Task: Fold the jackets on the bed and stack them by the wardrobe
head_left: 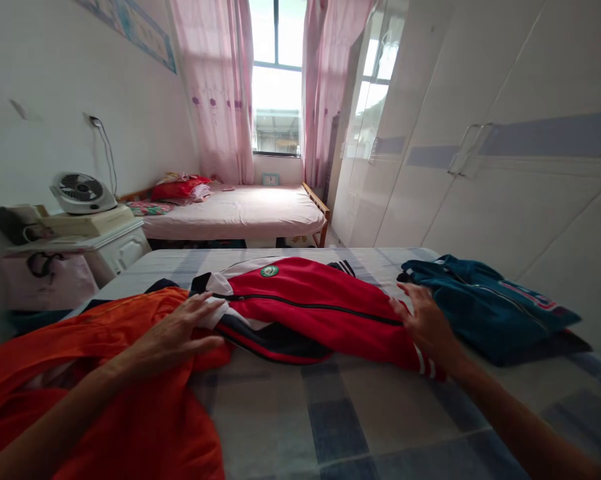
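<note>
A red, white and navy zip-up jacket point(310, 287) with a round green badge lies on the bed, its zip running sideways and its striped cuff at the right. My left hand point(190, 330) is at the collar end, fingers stretched out, above the edge of an orange garment point(145, 393). At the hem end, my right hand point(423, 323) is spread over the jacket's lower right part; whether its fingertips touch the cloth I cannot tell. Neither hand grips anything. To the right of my right hand lies a folded teal jacket point(480, 300).
Under the clothes is a bed with a blue-and-white checked sheet point(280, 413). A second bed point(260, 213) with a pink sheet stands by the window. A fan point(83, 192) sits on a bedside cabinet point(125, 250) at the left. White wardrobes point(430, 193) line the right side.
</note>
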The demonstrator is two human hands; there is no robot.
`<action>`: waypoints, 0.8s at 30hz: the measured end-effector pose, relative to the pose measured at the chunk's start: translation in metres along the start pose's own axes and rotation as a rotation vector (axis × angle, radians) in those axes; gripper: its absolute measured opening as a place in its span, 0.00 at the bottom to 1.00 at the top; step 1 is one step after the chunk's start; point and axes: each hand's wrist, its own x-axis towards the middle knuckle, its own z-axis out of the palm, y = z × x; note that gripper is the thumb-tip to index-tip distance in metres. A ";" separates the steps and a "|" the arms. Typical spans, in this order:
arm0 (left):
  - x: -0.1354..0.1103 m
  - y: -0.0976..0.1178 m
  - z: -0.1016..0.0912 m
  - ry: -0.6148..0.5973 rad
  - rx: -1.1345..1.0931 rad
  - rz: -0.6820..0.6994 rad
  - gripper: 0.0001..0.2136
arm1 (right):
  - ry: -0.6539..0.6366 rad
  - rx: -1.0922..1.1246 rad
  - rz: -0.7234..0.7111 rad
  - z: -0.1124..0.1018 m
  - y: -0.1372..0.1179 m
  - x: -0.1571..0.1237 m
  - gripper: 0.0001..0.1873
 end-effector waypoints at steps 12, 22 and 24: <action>0.029 0.031 0.009 0.011 0.235 0.001 0.17 | -0.236 0.079 0.258 -0.001 0.017 -0.062 0.24; 0.011 0.047 -0.039 0.053 0.365 -0.004 0.18 | 0.060 0.797 0.349 -0.047 0.019 -0.007 0.14; -0.002 0.050 -0.067 0.185 0.401 -0.055 0.17 | 0.118 0.861 0.316 -0.071 0.023 0.005 0.14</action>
